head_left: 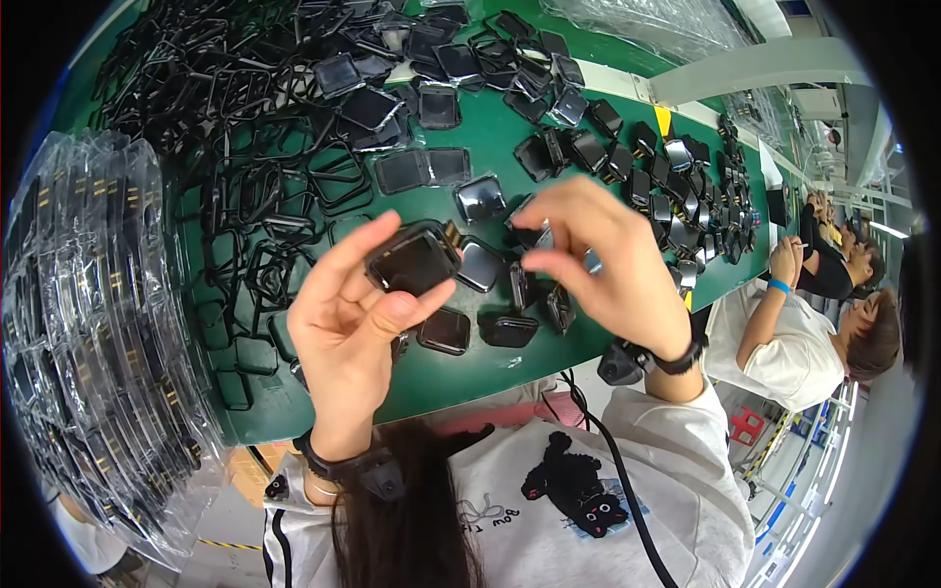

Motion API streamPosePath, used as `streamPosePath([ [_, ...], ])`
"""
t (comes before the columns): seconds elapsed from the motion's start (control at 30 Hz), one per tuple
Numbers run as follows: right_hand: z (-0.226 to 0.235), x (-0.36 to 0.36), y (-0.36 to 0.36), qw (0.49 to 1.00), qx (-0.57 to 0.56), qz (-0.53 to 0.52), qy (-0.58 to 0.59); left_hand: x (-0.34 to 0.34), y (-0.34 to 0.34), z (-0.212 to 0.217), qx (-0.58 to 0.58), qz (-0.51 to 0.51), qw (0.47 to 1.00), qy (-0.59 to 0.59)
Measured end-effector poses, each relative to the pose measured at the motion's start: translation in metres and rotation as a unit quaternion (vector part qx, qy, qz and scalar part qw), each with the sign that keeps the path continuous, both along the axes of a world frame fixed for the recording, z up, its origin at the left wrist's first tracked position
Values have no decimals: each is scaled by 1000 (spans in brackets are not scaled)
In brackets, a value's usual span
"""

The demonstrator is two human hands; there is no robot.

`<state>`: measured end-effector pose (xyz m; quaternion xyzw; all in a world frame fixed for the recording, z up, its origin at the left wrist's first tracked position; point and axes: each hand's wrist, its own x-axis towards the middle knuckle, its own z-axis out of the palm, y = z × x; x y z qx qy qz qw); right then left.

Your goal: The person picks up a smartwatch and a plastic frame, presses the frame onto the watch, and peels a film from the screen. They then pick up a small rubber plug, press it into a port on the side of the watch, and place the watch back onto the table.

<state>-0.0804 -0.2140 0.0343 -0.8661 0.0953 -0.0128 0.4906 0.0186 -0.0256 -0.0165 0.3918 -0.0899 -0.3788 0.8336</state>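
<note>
My left hand (pixel 343 323) is closed on a square black watch case (pixel 412 259) with a dark glossy face, its edges between thumb and fingers. A short tab with gold-coloured contacts sticks out at its upper right. To the right, my right hand (pixel 613 260) is curled, thumb and fingertips around a small dark glossy watch part (pixel 529 233), partly hidden by the fingers. Below and between the hands lie several more glossy square watch screens (pixel 479 265) on the green table (pixel 294 416). One dark watch case (pixel 444 331) sits just beyond my left thumb.
Tangled black square frames (pixel 260 279) cover the table's left. Film-wrapped screens (pixel 421 169) are heaped farther back, and many watch modules (pixel 676 196) at the right. A stack of clear plastic trays (pixel 103 323) stands at the left edge. Co-workers (pixel 784 333) sit along the right.
</note>
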Motion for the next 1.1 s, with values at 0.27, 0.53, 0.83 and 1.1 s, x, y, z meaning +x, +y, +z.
streamPosePath([
  [0.27,2,-39,0,979,-195,5,54,1,-2,1,18,31,998,-42],
  [0.53,-23,24,-10,948,-306,29,-83,1,-2,6,48,75,994,-62],
  [0.83,-14,30,-8,934,-339,106,-42,2,7,7,56,84,993,-54],
  [1.1,15,-9,-7,848,-357,65,-386,-3,-6,8,45,52,996,-48],
])
